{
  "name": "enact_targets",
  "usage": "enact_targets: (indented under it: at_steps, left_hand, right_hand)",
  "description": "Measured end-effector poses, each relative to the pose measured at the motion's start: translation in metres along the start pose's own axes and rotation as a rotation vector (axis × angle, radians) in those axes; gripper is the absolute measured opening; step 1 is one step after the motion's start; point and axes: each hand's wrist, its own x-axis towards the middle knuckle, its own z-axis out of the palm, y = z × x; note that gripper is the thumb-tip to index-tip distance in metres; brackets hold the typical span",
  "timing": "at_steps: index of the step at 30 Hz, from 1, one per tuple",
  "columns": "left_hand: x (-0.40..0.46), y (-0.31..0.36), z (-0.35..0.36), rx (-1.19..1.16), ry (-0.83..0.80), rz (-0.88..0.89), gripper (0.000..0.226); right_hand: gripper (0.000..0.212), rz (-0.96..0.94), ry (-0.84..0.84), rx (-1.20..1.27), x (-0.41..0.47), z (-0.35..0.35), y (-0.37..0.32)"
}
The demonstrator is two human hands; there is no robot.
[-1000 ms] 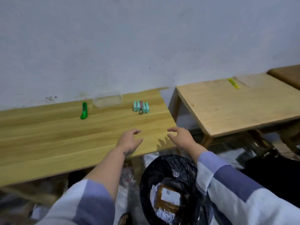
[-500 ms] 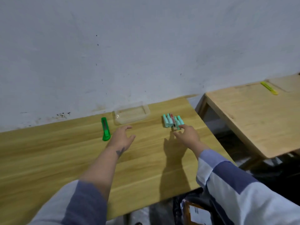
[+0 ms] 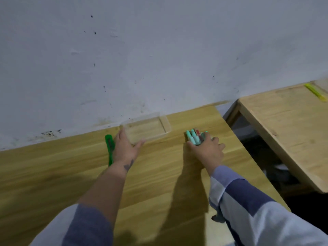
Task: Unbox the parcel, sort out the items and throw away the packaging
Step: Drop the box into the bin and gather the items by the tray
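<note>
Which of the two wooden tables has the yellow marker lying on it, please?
The separate table on the right; the yellow marker lies at its far edge. The near table holds only green and mint items.

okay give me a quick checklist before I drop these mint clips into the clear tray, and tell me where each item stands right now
1. Right hand closed around the mint clips: ok.
2. Every clip gathered in that grip: cannot tell, the fingers hide some.
3. Left hand steadying the clear tray at its near left corner: ok.
4. Tray interior free of items: ok, only wood shows through.
5. Green utility knife out of the path: ok, it lies left of the left hand.
6. Knife blade retracted: cannot tell.
</note>
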Motion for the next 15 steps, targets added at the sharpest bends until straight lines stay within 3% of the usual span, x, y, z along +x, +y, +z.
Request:
enact_targets:
  at_steps: [11,15]
  left_hand:
    - [0.02,0.003,0.015,-0.061,-0.016,-0.087,0.098]
    - [0.017,0.003,0.013,-0.088,-0.029,-0.086,0.099]
  right_hand:
    - [0.065,-0.177,-0.144,-0.139,0.045,-0.002,-0.02]
    - [0.068,-0.16,-0.165,-0.105,0.05,-0.005,-0.018]
